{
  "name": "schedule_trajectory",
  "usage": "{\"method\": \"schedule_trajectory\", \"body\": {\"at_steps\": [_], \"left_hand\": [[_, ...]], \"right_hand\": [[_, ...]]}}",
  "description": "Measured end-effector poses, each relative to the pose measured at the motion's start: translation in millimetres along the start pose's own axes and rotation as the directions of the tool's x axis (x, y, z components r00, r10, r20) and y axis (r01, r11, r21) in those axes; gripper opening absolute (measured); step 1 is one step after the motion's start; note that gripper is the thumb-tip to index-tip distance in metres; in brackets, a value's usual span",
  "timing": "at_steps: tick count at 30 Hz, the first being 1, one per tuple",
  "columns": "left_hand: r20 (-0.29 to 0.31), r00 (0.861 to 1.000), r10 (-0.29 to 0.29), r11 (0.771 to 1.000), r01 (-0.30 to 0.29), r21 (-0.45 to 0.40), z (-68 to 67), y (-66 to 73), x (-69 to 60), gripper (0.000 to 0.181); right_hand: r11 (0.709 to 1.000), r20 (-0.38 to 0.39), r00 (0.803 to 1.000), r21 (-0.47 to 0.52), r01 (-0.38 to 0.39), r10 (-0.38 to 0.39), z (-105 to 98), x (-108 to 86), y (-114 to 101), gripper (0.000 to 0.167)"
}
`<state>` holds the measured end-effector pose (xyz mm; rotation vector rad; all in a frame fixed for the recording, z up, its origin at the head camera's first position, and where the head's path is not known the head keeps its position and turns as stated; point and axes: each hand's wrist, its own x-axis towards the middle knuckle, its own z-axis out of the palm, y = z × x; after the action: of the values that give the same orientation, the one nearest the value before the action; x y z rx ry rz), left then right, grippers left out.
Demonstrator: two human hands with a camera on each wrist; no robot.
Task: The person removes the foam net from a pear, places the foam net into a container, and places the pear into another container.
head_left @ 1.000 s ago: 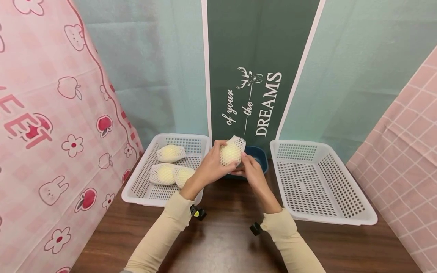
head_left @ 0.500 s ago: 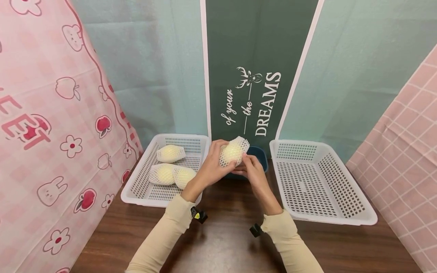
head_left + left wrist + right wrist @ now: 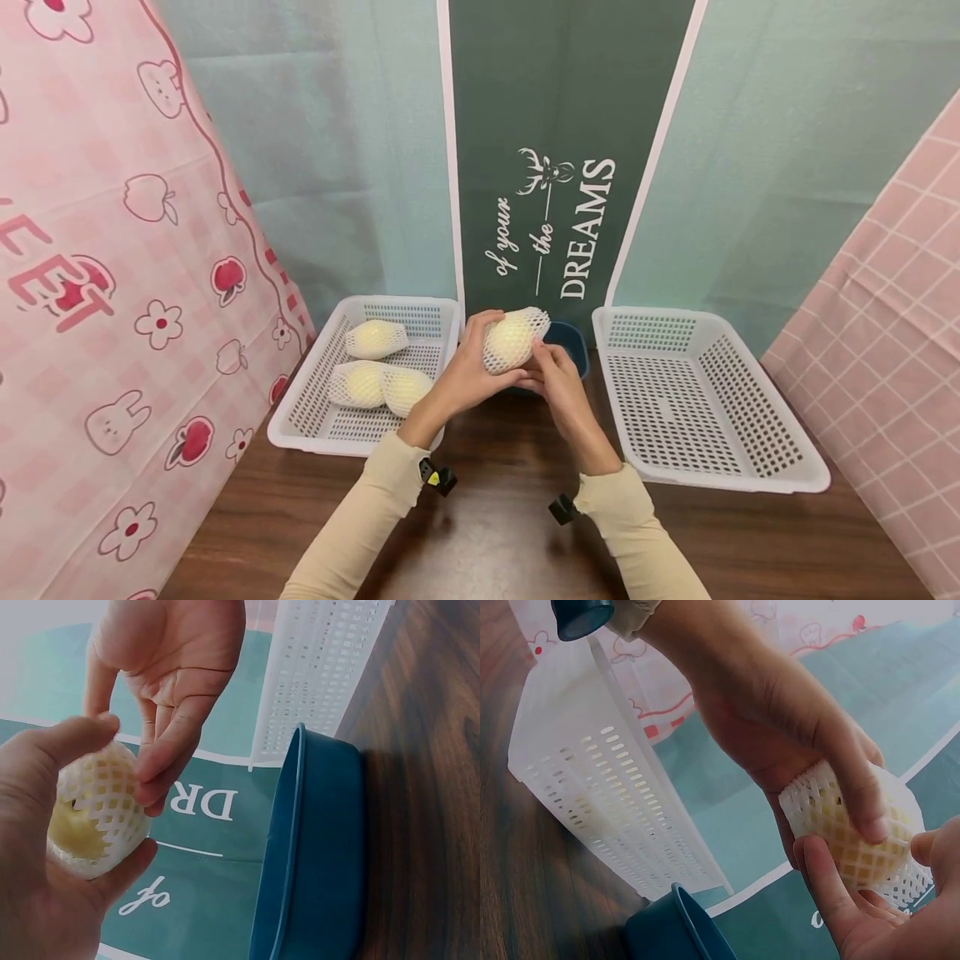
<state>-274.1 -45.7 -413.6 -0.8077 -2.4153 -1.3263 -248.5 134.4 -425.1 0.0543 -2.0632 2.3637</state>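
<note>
A pale yellow fruit in a white foam net [image 3: 512,340] is held up between both hands in the head view. The left hand [image 3: 467,367] grips it from the left, thumb and fingers around it. Fingertips of the right hand [image 3: 558,379] pinch the net's right side. In the left wrist view the net [image 3: 112,795] leaves part of the fruit's yellow skin [image 3: 75,831] bare. The right wrist view shows the netted fruit [image 3: 862,832] between the two hands. Behind and below them is a blue container [image 3: 568,346], partly hidden.
On the left, a white basket [image 3: 300,421] holds several netted fruits [image 3: 375,339]. A second white basket [image 3: 667,408] stands on the right with nothing in it. Both are on a brown wooden table [image 3: 495,517], with hanging cloths [image 3: 360,167] behind and at the sides.
The held fruit has tilted, its upper net end now pointing more to the right, and sits slightly lower. Both hands keep hold of it with small finger shifts.
</note>
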Motion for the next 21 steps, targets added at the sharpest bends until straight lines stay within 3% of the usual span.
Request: {"method": "schedule_trajectory", "body": {"at_steps": [13,21], "left_hand": [[-0.029,0.999,0.031,0.999,-0.030,0.010,0.0,-5.2,-2.4,0.082],[-0.044,0.999,-0.018,1.000,0.017,-0.024,-1.8,-5.4,-2.9,0.082]], "right_hand": [[1.000,0.044,0.999,0.001,0.025,-0.025,-2.9,-0.3,-1.9,0.040],[0.995,0.033,0.999,-0.096,0.034,-0.031,-10.4,2.1,-5.8,0.043]]}}
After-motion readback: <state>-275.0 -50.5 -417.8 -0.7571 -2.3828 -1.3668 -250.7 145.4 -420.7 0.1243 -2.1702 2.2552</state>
